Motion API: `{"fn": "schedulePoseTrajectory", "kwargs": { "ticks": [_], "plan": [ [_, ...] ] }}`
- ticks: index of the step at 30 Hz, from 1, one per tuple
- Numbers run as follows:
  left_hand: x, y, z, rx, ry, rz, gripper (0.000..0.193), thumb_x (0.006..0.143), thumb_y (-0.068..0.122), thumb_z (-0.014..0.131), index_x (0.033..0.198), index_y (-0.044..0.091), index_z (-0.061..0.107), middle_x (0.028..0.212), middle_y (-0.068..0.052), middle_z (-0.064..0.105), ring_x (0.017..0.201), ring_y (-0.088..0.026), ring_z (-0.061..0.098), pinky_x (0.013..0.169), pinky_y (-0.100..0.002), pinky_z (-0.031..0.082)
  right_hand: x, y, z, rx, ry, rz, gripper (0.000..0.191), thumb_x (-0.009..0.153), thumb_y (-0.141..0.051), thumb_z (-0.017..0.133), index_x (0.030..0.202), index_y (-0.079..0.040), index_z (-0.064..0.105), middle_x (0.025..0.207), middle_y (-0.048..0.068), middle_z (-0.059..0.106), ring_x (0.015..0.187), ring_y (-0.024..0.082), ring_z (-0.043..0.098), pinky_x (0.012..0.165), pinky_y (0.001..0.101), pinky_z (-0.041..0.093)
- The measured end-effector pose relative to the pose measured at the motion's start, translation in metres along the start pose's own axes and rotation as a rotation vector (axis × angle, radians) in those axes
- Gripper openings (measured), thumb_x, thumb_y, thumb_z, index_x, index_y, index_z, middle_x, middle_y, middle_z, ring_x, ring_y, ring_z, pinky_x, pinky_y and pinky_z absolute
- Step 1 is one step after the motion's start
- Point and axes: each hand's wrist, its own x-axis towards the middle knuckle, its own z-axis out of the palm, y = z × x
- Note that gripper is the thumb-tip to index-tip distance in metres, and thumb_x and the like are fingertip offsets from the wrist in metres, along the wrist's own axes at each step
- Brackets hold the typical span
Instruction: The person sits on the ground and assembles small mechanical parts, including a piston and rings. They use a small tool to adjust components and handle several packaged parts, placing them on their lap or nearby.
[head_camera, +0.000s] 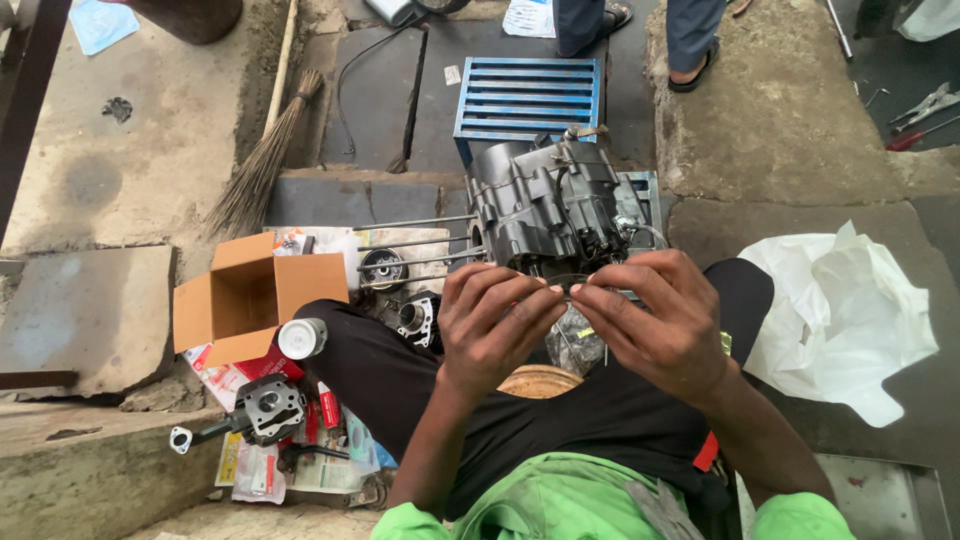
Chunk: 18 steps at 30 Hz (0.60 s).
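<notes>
My left hand (492, 325) and my right hand (662, 322) are raised together in front of me, fingertips almost meeting. Between them they pinch a thin dark ring-shaped part (571, 283), one hand on each side. Just beyond the fingers stands a dark grey engine block (545, 205) with long metal studs (415, 243) sticking out to the left. My legs in black trousers lie under the hands, with a round tan piece (540, 380) between them.
An open cardboard box (245, 297) stands at the left, with a cylinder head (268, 408), packets and small parts below it. A broom (262, 160), a blue metal grate (527, 95), a white plastic bag (838, 318), tools at far right and another person's feet (690, 55) surround me.
</notes>
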Motion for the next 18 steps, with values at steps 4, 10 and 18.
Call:
{"fn": "schedulePoseTrajectory", "kwargs": {
  "ticks": [4, 10, 18],
  "plan": [
    [0.0003, 0.0004, -0.0006, -0.006, 0.01, -0.007, 0.023, 0.086, 0.024, 0.089, 0.103, 0.013, 0.078, 0.103, 0.002, 0.07, 0.099, -0.017, 0.066, 0.095, -0.039, 0.052, -0.0005, 0.0003, 0.0004, 0.008, 0.003, 0.003, 0.022, 0.082, -0.011, 0.088, 0.101, -0.009, 0.077, 0.098, 0.0, 0.069, 0.093, 0.021, 0.061, 0.077, 0.0348, 0.051],
    [-0.0008, 0.0005, 0.0001, -0.01, 0.01, -0.008, 0.022, 0.085, 0.022, 0.088, 0.102, 0.013, 0.078, 0.104, 0.002, 0.07, 0.099, -0.016, 0.066, 0.096, -0.04, 0.052, -0.0026, 0.0007, 0.0018, 0.01, 0.007, -0.003, 0.023, 0.082, -0.012, 0.089, 0.101, -0.009, 0.078, 0.098, 0.0, 0.069, 0.093, 0.021, 0.061, 0.077, 0.0343, 0.051],
    [-0.0009, 0.0016, -0.0026, -0.01, 0.001, -0.008, 0.021, 0.086, 0.021, 0.088, 0.102, 0.012, 0.078, 0.104, 0.002, 0.07, 0.098, -0.017, 0.066, 0.095, -0.039, 0.052, -0.0032, 0.0008, 0.0013, 0.01, 0.005, 0.008, 0.022, 0.081, -0.011, 0.089, 0.1, -0.009, 0.077, 0.099, 0.0, 0.069, 0.093, 0.021, 0.062, 0.077, 0.0351, 0.051]
  ]
}}
